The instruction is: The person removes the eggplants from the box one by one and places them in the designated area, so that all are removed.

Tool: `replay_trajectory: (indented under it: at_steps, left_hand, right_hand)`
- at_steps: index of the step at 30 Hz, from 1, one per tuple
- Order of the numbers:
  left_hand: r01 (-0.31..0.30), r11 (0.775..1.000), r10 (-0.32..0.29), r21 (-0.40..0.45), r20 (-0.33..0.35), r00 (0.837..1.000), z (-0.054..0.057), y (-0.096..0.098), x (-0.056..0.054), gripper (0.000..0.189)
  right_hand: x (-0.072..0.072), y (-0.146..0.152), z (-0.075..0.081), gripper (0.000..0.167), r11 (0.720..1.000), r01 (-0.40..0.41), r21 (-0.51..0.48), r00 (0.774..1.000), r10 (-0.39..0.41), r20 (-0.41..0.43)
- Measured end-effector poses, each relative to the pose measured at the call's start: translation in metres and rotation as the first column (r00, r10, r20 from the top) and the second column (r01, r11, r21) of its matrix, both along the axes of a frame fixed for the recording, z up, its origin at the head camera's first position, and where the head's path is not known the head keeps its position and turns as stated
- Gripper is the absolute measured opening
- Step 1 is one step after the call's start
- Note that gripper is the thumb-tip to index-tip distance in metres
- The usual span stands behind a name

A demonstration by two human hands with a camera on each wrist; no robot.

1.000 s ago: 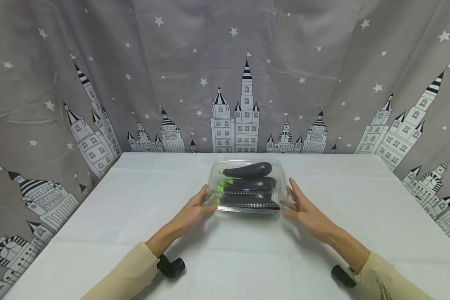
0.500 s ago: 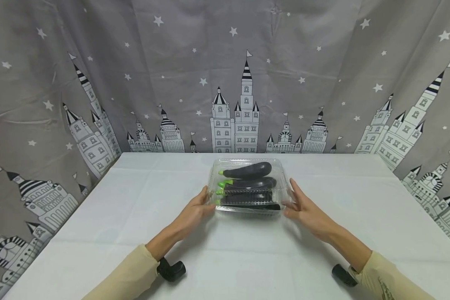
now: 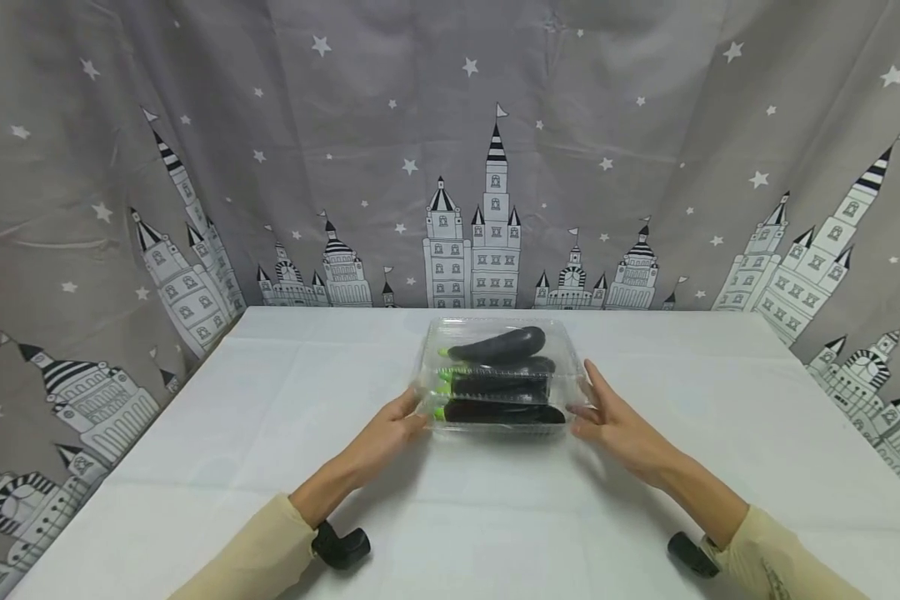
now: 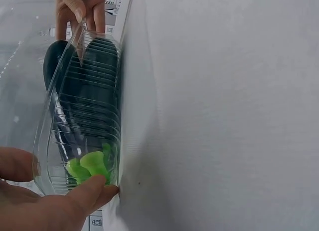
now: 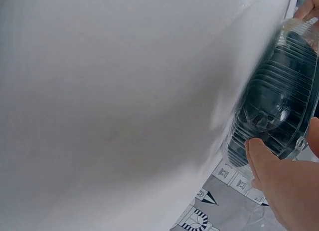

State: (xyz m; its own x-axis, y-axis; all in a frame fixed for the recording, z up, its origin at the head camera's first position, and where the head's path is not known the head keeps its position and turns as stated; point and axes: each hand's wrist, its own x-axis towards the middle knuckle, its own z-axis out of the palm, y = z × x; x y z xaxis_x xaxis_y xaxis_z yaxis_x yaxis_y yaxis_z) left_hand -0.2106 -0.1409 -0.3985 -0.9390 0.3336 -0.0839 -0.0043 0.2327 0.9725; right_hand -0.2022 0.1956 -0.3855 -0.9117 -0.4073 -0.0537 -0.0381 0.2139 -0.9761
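So there's a clear plastic clamshell box (image 3: 561, 354) near the far edge of the white surface (image 3: 480, 525), roughly in the middle, with both hands on it. The left hand (image 3: 386, 433) has its grip on the near left corner, thumb on one side of the rim and fingers tucked along the ribbed side, which shows up nicely in the left wrist view. The right hand (image 3: 615, 429) does the same at the right end, thumb by the rim and fingers against the ribs. Can't really tell if the base is touching the surface or just off it. Inside are some glossy dark eggplants (image 3: 498, 346), stacked lengthwise with their bright green stem ends (image 3: 440, 412) toward the left hand. I can't get an exact count through the plastic. Both arms have beige sleeves (image 3: 255, 550), and behind it all hangs a gray curtain (image 3: 607, 83) printed with white stars and castles.
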Motion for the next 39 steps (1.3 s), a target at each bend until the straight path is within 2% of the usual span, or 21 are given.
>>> replay_trajectory:
  at_steps: [4, 7, 17, 26, 30, 35, 39]
  left_hand:
    - [0.009, 0.996, -0.014, -0.091, -0.046, 0.999, 0.0009, -0.0019, 0.0003, 0.070]
    - [0.003, 0.992, -0.010, -0.124, -0.051, 0.999, 0.0021, -0.0030, -0.0010, 0.072]
    - [-0.010, 0.995, 0.007, -0.096, -0.036, 0.999, -0.0002, -0.0033, -0.0034, 0.072]
    - [-0.020, 0.992, 0.015, -0.127, -0.044, 0.999, 0.0054, -0.0017, -0.0030, 0.071]
    - [-0.024, 0.992, 0.021, -0.120, -0.021, 1.000, 0.0077, -0.0003, -0.0022, 0.073]
    - [-0.057, 0.994, 0.058, -0.096, 0.009, 0.998, 0.0081, 0.0028, -0.0019, 0.074]
    - [-0.104, 0.990, 0.104, -0.094, 0.003, 0.995, 0.0059, 0.0047, -0.0040, 0.074]
  right_hand:
    - [0.0006, 0.0006, -0.0001, 0.095, 1.000, -0.008, -0.009, 1.000, 0.008, -0.008]
    - [0.0009, 0.0007, 0.0010, 0.095, 1.000, -0.013, -0.007, 1.000, 0.013, -0.011]
    - [-0.0005, -0.0010, 0.0028, 0.089, 1.000, -0.021, 0.005, 0.999, 0.021, -0.029]
    - [-0.0026, -0.0010, 0.0029, 0.083, 0.999, -0.008, 0.043, 0.999, 0.010, -0.036]
    - [-0.0018, -0.0006, 0.0045, 0.082, 0.999, -0.013, 0.048, 0.999, 0.014, -0.036]
    - [-0.0018, 0.0013, 0.0050, 0.082, 0.998, -0.013, 0.062, 0.999, 0.015, -0.028]
    - [-0.0037, 0.0025, 0.0067, 0.082, 0.995, -0.006, 0.101, 1.000, 0.008, -0.015]
